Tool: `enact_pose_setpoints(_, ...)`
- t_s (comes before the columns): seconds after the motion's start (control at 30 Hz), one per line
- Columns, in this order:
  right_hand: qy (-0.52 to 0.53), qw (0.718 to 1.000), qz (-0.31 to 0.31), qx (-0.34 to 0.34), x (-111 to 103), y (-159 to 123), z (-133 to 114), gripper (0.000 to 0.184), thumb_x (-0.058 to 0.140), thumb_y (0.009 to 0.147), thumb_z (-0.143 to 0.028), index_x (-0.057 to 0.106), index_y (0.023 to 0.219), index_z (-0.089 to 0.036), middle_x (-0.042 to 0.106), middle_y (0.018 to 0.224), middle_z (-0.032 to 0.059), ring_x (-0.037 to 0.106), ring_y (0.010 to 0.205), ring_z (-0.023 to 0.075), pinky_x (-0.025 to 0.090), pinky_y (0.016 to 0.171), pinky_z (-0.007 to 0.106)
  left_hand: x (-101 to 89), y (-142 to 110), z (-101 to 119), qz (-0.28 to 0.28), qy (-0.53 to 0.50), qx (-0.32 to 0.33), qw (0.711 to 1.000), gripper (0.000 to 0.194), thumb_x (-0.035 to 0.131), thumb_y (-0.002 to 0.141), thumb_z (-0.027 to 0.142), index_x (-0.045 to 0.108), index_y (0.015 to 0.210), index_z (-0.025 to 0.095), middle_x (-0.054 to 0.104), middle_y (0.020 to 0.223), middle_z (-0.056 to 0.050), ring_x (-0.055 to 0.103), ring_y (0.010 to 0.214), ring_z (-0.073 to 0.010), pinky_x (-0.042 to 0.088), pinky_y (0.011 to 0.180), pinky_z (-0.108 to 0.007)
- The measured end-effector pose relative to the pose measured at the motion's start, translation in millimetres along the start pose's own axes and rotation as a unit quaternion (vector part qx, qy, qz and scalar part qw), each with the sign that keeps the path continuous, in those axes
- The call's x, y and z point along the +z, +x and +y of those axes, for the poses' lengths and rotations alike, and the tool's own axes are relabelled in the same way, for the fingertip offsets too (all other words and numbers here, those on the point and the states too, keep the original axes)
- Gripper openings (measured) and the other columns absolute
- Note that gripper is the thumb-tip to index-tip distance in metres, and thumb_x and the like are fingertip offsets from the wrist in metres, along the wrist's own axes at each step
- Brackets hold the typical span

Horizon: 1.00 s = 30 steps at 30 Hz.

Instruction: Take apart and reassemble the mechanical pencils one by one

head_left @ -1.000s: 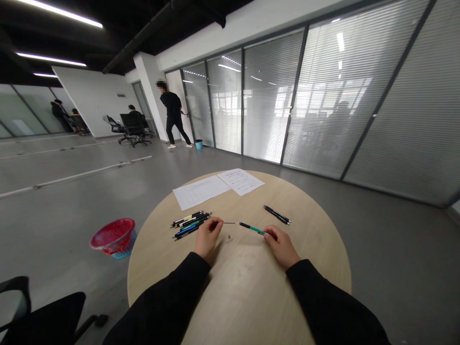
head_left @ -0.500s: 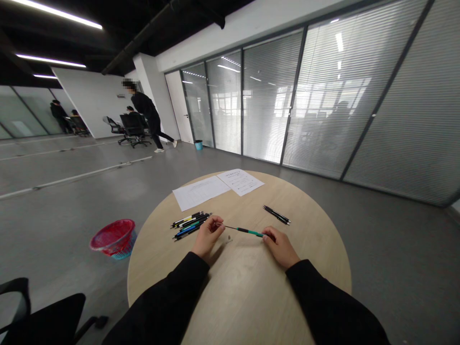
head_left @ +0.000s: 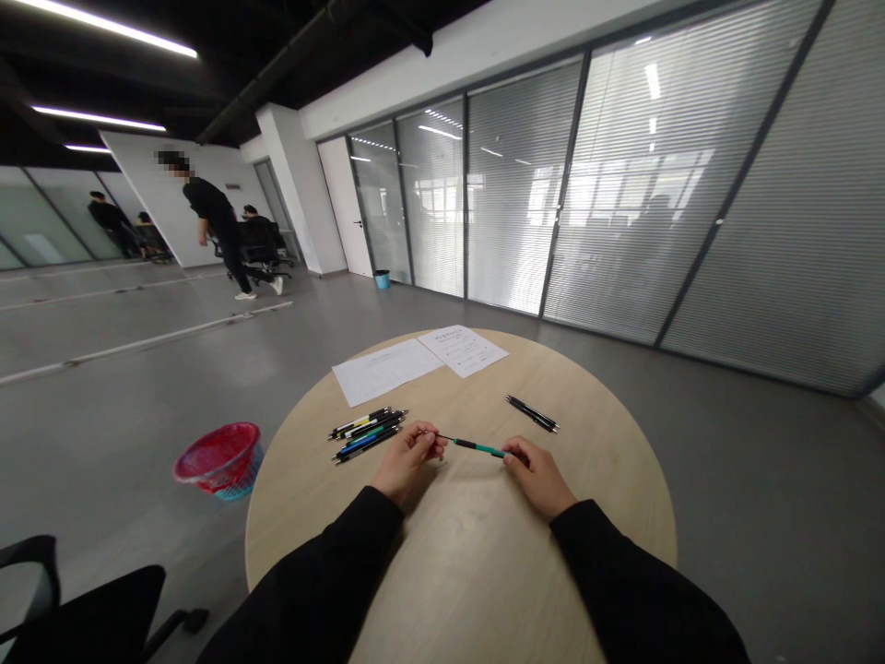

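Observation:
Above the table, my right hand (head_left: 540,475) is closed round the rear end of a green pen barrel (head_left: 488,450) with a dark grip section. A thin dark pen refill (head_left: 447,437) sticks out of the barrel's left end. Its other end sits pinched in the fingers of my left hand (head_left: 405,464), nearly in line with the barrel. Just left of that hand lies a group of several pens (head_left: 366,435) with black, yellow, white, green and blue parts. Beyond my right hand, black pens (head_left: 532,414) lie side by side.
The round wooden table (head_left: 477,572) carries two printed sheets, a left sheet (head_left: 387,367) and a right sheet (head_left: 463,350), at its far edge. On the floor to the left stand a red-lined basket (head_left: 219,456) and a black chair (head_left: 89,609). A person (head_left: 221,221) walks in the background.
My left hand has shifted slightly right, toward the barrel, and less of the refill shows between. My right hand has barely moved. The person in the background has walked left.

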State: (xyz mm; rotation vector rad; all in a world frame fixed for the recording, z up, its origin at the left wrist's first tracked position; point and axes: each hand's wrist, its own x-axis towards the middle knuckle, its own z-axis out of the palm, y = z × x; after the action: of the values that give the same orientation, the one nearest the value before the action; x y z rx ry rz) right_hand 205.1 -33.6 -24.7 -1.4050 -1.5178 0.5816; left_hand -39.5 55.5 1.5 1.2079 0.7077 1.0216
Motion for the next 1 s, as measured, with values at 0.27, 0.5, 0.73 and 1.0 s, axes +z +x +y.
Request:
enact_pose_setpoints(0.27, 0.009, 1.0, -0.008, 0.003, 2.2, -0.3, -0.3, 0.015, 0.052, 0.087, -0.029, 0.063, 0.087, -0.02, 0.064, 0.075, 0.0, 0.056, 0.069, 0.0173, 0.041, 0.065, 0.027, 0.9, 0.7, -8.2, 0.006, 0.122, 0.043, 0.992, 0.031, 0.076, 0.075, 0.041, 0.066, 0.085, 0.014, 0.059, 0.066, 0.002, 0.054, 0.06, -0.0108, 0.043, 0.06, -0.023)
enact_pose_setpoints(0.5, 0.011, 1.0, -0.007, 0.003, 4.4, 0.0, 1.0, 0.014, 0.053, 0.086, -0.029, 0.064, 0.087, -0.019, 0.062, 0.073, -0.0002, 0.055, 0.068, 0.0168, 0.04, 0.063, 0.026, 4.0, -0.4, -7.0, -0.01, 0.173, 0.067, 0.983, 0.034, 0.075, 0.074, 0.043, 0.064, 0.09, 0.016, 0.057, 0.073, 0.002, 0.054, 0.064, -0.0113, 0.042, 0.062, -0.023)
enact_pose_setpoints(0.73, 0.0, 1.0, -0.011, 0.002, 6.2, -0.7, 4.7, 0.015, 0.053, 0.086, -0.028, 0.065, 0.087, -0.019, 0.062, 0.073, 0.0, 0.055, 0.067, 0.017, 0.041, 0.063, 0.027, 0.6, -0.7, -6.1, -0.017, 0.199, 0.064, 0.978, 0.028, 0.069, 0.08, 0.041, 0.059, 0.08, 0.015, 0.057, 0.069, 0.001, 0.053, 0.063, -0.0117, 0.042, 0.063, -0.024)
enact_pose_setpoints(1.0, -0.052, 0.997, -0.039, -0.048, 7.1, -1.6, 5.0, 0.022, 0.052, 0.087, -0.022, 0.071, 0.098, -0.019, 0.071, 0.094, 0.007, 0.064, 0.087, 0.0214, 0.047, 0.081, 0.033, -1.4, 0.3, -9.5, -0.03, 0.241, 0.075, 0.967, 0.028, 0.063, 0.083, 0.043, 0.057, 0.081, 0.016, 0.056, 0.071, 0.001, 0.052, 0.064, -0.0128, 0.042, 0.062, -0.025)
